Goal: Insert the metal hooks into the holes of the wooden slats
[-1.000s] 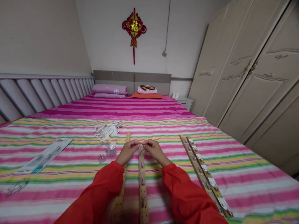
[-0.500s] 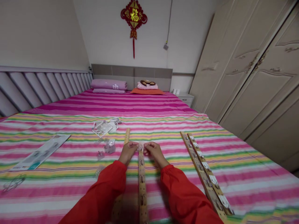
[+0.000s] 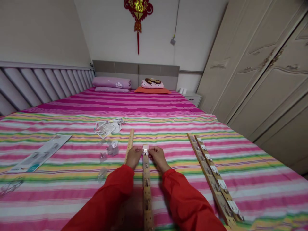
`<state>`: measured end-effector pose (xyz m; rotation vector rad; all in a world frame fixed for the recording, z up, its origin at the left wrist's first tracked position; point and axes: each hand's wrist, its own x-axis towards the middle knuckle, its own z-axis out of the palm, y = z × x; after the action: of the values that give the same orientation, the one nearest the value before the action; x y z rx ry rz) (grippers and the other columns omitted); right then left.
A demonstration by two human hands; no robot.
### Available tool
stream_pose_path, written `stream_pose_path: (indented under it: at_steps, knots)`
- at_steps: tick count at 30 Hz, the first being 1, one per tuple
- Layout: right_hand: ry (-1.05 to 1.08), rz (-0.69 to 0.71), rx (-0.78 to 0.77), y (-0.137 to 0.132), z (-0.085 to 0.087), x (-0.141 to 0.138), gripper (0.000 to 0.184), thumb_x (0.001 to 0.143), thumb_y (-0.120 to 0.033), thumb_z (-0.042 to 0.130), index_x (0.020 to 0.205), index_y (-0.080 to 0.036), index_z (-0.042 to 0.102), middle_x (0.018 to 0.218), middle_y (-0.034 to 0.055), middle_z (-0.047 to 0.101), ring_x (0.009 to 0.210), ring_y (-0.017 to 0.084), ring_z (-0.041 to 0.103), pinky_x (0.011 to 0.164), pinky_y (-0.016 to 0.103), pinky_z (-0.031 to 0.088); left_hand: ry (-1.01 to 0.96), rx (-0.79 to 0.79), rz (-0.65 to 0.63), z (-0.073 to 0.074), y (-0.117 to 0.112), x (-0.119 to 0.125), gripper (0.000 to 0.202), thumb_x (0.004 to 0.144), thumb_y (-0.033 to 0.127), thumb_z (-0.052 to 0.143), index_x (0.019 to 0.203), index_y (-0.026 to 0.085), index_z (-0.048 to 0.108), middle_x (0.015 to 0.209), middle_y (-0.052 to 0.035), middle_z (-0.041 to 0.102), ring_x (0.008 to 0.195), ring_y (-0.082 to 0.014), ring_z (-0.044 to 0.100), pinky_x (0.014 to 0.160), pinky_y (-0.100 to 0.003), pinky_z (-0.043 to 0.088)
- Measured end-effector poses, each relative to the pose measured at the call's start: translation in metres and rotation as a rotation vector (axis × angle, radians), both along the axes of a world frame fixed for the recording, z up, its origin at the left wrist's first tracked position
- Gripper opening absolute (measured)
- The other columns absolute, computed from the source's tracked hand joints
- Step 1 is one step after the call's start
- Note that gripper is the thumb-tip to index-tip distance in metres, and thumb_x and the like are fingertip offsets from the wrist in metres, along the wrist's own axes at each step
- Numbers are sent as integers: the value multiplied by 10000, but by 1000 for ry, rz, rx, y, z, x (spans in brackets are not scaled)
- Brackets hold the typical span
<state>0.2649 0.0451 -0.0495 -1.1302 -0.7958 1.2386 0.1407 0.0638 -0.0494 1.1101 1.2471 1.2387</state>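
Note:
A small clear hook patch with a shiny metal hook (image 3: 145, 151) lies at the far end of a wooden strip (image 3: 147, 189), which runs away from me and carries several more hooks. My left hand (image 3: 133, 157) pinches the patch's left edge between thumb and finger. On its right edge, my right hand (image 3: 157, 158) is closed in a similar pinch. Left of my left hand is a second wooden strip (image 3: 130, 138) with holes, partly hidden under my left hand and sleeve.
Clear hook patches (image 3: 112, 148) and a pile of packaging (image 3: 109, 127) lie to the left. Farther left are a long packaged card (image 3: 40, 154) and thin wire-like pieces (image 3: 11, 186). Two strips fitted with hooks (image 3: 210, 173) lie on the striped sheet (image 3: 178, 179) at right.
The hook patch now lies flatter on the strip, slightly nearer me, and the strip's far end shows beyond it. Both hands keep their pinch. My view has tipped down a little.

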Motion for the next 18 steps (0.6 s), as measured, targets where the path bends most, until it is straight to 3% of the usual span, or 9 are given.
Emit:
stream_pose_path:
  at_steps: [7,18]
  knots:
    - [-4,-33,-3,2,-3,-2,95,523,-243,603,566,-175,552,375,-64,497,354,77,415,356,189,259,12,-16,-7,-3,0,1,211,499,285,686,625,129,619,561,-10,648,548,-142,580,550,-249,432]
    - [-15,-34,-9,0,-5,-3,61,536,-220,590,551,-178,549,366,-66,490,350,77,393,365,194,254,44,-19,-9,-9,-1,2,180,518,273,665,629,146,601,554,-1,633,623,-176,618,610,-274,463]
